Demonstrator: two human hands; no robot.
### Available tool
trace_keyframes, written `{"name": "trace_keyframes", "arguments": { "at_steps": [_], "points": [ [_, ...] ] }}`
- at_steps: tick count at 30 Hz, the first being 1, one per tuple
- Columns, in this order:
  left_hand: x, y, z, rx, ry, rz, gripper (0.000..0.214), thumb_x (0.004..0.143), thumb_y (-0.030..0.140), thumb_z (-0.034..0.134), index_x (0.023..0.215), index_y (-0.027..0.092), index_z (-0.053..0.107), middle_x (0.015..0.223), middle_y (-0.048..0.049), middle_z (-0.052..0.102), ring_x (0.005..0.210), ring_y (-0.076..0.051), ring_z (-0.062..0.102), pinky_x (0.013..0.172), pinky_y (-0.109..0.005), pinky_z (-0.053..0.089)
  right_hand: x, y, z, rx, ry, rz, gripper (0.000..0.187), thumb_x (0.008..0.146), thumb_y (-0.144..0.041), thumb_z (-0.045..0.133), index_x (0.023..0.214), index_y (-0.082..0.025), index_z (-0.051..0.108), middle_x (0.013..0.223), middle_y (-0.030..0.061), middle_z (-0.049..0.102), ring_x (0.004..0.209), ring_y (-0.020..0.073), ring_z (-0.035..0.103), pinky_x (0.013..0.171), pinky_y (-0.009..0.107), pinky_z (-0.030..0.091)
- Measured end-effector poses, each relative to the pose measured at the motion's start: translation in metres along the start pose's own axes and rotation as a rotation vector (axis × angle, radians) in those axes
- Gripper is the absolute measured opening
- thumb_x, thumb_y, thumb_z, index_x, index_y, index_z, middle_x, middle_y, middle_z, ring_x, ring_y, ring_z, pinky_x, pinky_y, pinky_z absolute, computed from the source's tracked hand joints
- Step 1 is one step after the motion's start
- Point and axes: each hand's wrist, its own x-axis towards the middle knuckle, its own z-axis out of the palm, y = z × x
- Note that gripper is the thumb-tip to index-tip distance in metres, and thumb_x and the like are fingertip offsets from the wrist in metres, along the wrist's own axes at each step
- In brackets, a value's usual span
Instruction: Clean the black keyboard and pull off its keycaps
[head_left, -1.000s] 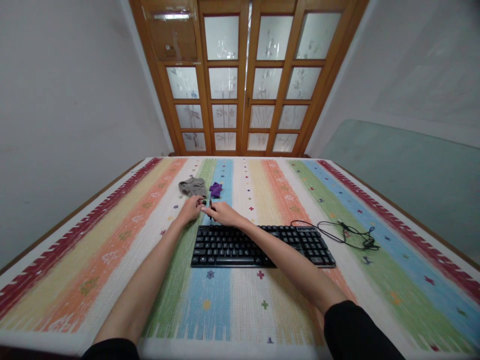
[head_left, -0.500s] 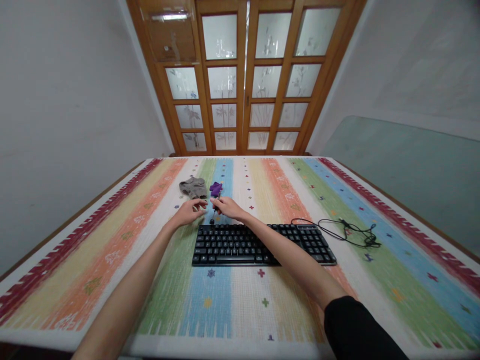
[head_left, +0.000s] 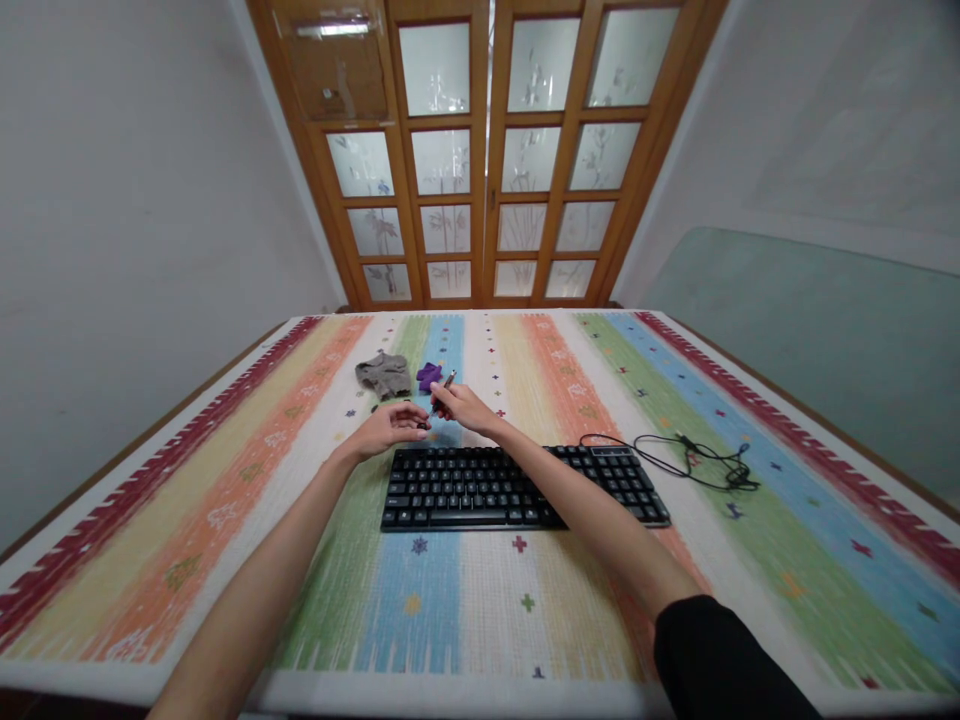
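One slim pen-like tool (head_left: 451,379) is clamped in the right hand (head_left: 463,406), thumb and fingers closed around it, its upper end tilted away from me toward the doors and its lower end pointing down at the other hand. The left hand (head_left: 391,426) is just beside it, fingers curved and thumb below, with a small dark piece (head_left: 424,426) right at the fingertips; from here I can't tell whether those fingers pinch it or only touch it. Tool and piece are close together, just past the left part of a black keyboard (head_left: 450,492).

The keyboard lies flat, its long side facing the person, and the right forearm crosses above its keys. Its black cable (head_left: 694,462) leaves the far edge and lies in loose loops to the right. Beyond the hands, a crumpled grey cloth (head_left: 383,375) lies on the left, with a smaller purple cloth (head_left: 429,376) near it.

Everything rests on a striped tablecloth (head_left: 330,600) with little printed figures. A black sleeve (head_left: 724,645) covers the upper right arm. Past the table's far end are wooden doors (head_left: 479,170) with glass panes, and a pale green panel (head_left: 810,340) leans along the right wall.
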Motion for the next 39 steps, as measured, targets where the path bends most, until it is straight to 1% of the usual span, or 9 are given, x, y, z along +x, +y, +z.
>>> {"name": "trace_keyframes", "arguments": {
  "at_steps": [4,9,14,20,26,29,31,34,39],
  "points": [
    [0.001,-0.006,0.002,0.042,0.059,0.006,0.044,0.060,0.045,0.083,0.088,0.014,0.067,0.089,-0.0066,0.072,0.081,-0.019,0.067,0.081,-0.036,0.053,-0.004,0.001,-0.004,-0.087,0.001,-0.045,0.043,0.097,-0.049,0.042,0.074,-0.016,0.054,0.056,-0.0034,0.051,0.053,0.0106,0.050,0.057,0.023,0.041],
    [0.002,-0.007,0.003,0.278,0.042,0.094,0.036,0.063,0.045,0.080,0.081,0.015,0.069,0.071,-0.0019,0.068,0.066,-0.015,0.061,0.067,-0.028,0.050,-0.010,-0.002,-0.001,-0.342,-0.025,-0.175,0.044,0.098,-0.046,0.044,0.069,-0.015,0.057,0.061,-0.0011,0.056,0.062,0.0116,0.055,0.067,0.024,0.040],
    [0.000,-0.007,0.001,0.415,0.038,0.181,0.030,0.067,0.043,0.077,0.079,0.016,0.071,0.073,-0.0021,0.067,0.066,-0.014,0.058,0.064,-0.026,0.046,-0.015,-0.007,0.003,-0.472,-0.048,-0.254,0.044,0.098,-0.047,0.044,0.073,-0.014,0.060,0.066,0.0005,0.058,0.067,0.0124,0.055,0.067,0.023,0.038],
    [-0.001,-0.009,0.000,0.421,0.044,0.172,0.031,0.069,0.044,0.075,0.082,0.016,0.073,0.071,-0.0017,0.067,0.064,-0.014,0.056,0.063,-0.026,0.045,-0.016,-0.004,0.004,-0.468,-0.028,-0.254,0.046,0.098,-0.049,0.041,0.075,-0.014,0.061,0.066,0.0005,0.059,0.068,0.0125,0.055,0.066,0.023,0.038],
    [0.000,-0.007,-0.007,0.360,0.098,0.145,0.038,0.067,0.047,0.076,0.087,0.015,0.073,0.069,-0.0016,0.066,0.063,-0.014,0.056,0.061,-0.025,0.044,-0.013,0.004,-0.002,-0.350,0.051,-0.135,0.049,0.098,-0.052,0.040,0.076,-0.013,0.061,0.063,0.0007,0.060,0.061,0.0114,0.056,0.065,0.023,0.041],
    [0.005,-0.007,-0.014,0.413,0.166,0.156,0.037,0.070,0.046,0.074,0.090,0.015,0.073,0.074,-0.0030,0.068,0.067,-0.015,0.058,0.064,-0.027,0.046,-0.014,0.006,-0.007,-0.330,0.126,-0.081,0.052,0.096,-0.056,0.040,0.076,-0.013,0.061,0.063,0.0012,0.060,0.060,0.0119,0.056,0.063,0.023,0.041],
    [0.011,-0.008,-0.017,0.501,0.214,0.179,0.031,0.072,0.042,0.071,0.090,0.017,0.072,0.080,-0.0046,0.070,0.071,-0.017,0.059,0.068,-0.028,0.047,-0.017,0.005,-0.010,-0.326,0.130,-0.084,0.053,0.095,-0.059,0.041,0.076,-0.014,0.061,0.063,0.0015,0.060,0.060,0.0123,0.057,0.064,0.023,0.041],
    [0.024,-0.012,-0.019,0.658,0.259,0.213,0.022,0.074,0.034,0.068,0.088,0.018,0.072,0.086,-0.0058,0.072,0.076,-0.019,0.060,0.074,-0.031,0.048,-0.026,0.000,-0.011,-0.335,0.063,-0.118,0.055,0.094,-0.061,0.041,0.073,-0.014,0.060,0.064,0.0018,0.060,0.062,0.0127,0.057,0.065,0.024,0.041],
    [0.046,-0.020,-0.019,0.836,0.239,0.279,0.016,0.073,0.026,0.064,0.085,0.018,0.071,0.090,-0.0079,0.071,0.089,-0.025,0.059,0.087,-0.039,0.044,-0.043,-0.006,-0.007,-0.372,-0.034,-0.191,0.052,0.096,-0.058,0.039,0.074,-0.015,0.060,0.068,0.0015,0.060,0.066,0.0133,0.056,0.066,0.024,0.040]
  ]
}}
